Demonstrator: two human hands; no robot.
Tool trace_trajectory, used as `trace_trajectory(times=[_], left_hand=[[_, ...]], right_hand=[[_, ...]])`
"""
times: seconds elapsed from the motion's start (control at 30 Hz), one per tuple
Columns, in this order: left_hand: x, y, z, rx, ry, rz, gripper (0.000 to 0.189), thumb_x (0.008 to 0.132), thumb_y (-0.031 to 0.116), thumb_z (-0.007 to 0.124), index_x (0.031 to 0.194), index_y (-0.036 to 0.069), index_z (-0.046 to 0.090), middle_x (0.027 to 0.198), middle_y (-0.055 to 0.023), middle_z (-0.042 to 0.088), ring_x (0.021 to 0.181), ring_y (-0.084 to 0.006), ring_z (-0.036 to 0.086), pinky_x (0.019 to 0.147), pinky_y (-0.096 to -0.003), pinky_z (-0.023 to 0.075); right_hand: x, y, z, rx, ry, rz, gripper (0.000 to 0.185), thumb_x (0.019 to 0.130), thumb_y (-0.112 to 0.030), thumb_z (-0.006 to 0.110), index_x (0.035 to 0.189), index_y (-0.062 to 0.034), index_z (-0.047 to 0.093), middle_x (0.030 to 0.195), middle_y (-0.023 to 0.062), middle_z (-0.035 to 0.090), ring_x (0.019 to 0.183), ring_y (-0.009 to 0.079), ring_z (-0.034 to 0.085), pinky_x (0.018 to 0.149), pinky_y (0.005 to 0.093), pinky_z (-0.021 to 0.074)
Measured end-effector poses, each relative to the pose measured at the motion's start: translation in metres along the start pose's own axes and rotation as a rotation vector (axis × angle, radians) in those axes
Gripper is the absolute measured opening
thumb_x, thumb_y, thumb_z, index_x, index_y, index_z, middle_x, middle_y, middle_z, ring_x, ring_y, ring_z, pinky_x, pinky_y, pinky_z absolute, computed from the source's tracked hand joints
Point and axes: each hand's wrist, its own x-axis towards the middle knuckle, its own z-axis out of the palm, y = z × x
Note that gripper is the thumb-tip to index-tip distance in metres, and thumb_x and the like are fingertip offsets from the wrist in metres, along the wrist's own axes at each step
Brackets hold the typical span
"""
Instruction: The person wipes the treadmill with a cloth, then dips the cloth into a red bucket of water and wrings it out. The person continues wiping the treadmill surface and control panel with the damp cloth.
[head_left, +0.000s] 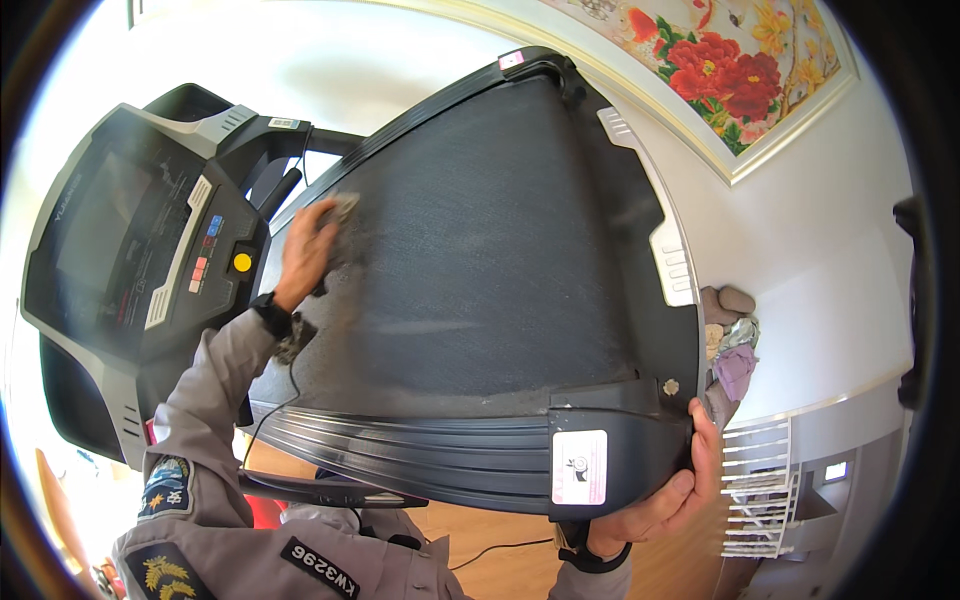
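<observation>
A treadmill with a dark belt (487, 240) and ribbed side rails (405, 450) fills the middle. My left hand (304, 251), blurred, is over the belt's dusty end near the console (120, 232), its fingers around a small grey-brown piece, apparently a cloth (346, 205). Below the wrist lies a dark, dusty clump (295, 339), its kind unclear, with a thin black cable running down from it. My right hand (675, 480) grips the black plastic corner cap (622, 457) at the deck's other end, thumb and fingers around its edge. A sticker (579, 466) is on this cap.
A framed flower picture (727, 75) hangs on the white wall at upper right. Cloths and rounded brown items (731, 352) lie beyond the deck's end. White railings (757, 487) stand at lower right. A black cable (502, 546) crosses the wooden floor (480, 525).
</observation>
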Motion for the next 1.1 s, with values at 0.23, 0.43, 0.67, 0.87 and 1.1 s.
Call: trace_trajectory(times=[0.23, 0.43, 0.67, 0.87, 1.1], left_hand=[[0.008, -0.012, 0.030, 0.130, -0.032, -0.084, 0.028, 0.099, 0.018, 0.062, 0.123, 0.007, 0.070, 0.123, -0.0183, 0.065, 0.114, -0.0391, 0.064, 0.097, -0.0425, 0.0518], [-0.014, -0.109, -0.004, 0.201, -0.215, -0.284, 0.030, 0.095, 0.017, 0.057, 0.113, -0.003, 0.072, 0.100, -0.0287, 0.072, 0.096, -0.0438, 0.071, 0.086, -0.0461, 0.0536], [0.054, -0.049, 0.026, 0.257, -0.028, 0.022, 0.040, 0.100, 0.021, 0.059, 0.138, 0.009, 0.062, 0.130, -0.0213, 0.063, 0.116, -0.0424, 0.061, 0.100, -0.0450, 0.0489], [0.041, -0.082, 0.032, 0.479, -0.232, -0.091, 0.030, 0.102, 0.020, 0.050, 0.124, 0.007, 0.065, 0.114, -0.0215, 0.066, 0.109, -0.0450, 0.065, 0.090, -0.0540, 0.0510], [0.006, -0.076, -0.003, 0.285, -0.280, -0.350, 0.033, 0.098, 0.022, 0.055, 0.120, 0.000, 0.067, 0.110, -0.0281, 0.071, 0.106, -0.0414, 0.068, 0.093, -0.0438, 0.0532]], right_hand=[[0.000, -0.004, -0.001, -0.071, -0.007, 0.031, 0.038, 0.107, -0.017, 0.034, 0.129, 0.0069, 0.052, 0.131, 0.0333, 0.061, 0.118, 0.0437, 0.063, 0.107, 0.0565, 0.0494], [0.000, -0.003, -0.002, -0.064, -0.001, 0.021, 0.038, 0.106, -0.017, 0.034, 0.129, 0.0077, 0.052, 0.130, 0.0333, 0.061, 0.118, 0.0437, 0.063, 0.108, 0.0561, 0.0496], [0.000, -0.003, -0.002, -0.066, -0.002, 0.011, 0.038, 0.107, -0.018, 0.034, 0.129, 0.0071, 0.052, 0.131, 0.0336, 0.061, 0.119, 0.0437, 0.063, 0.108, 0.0560, 0.0489], [0.001, -0.005, -0.004, -0.099, -0.026, 0.019, 0.038, 0.106, -0.018, 0.035, 0.129, 0.0071, 0.052, 0.129, 0.0339, 0.061, 0.118, 0.0444, 0.063, 0.107, 0.0558, 0.0499], [0.003, 0.003, -0.001, -0.031, -0.001, -0.067, 0.037, 0.105, -0.013, 0.037, 0.127, 0.0109, 0.054, 0.127, 0.0325, 0.063, 0.115, 0.0443, 0.065, 0.105, 0.0542, 0.0521]])
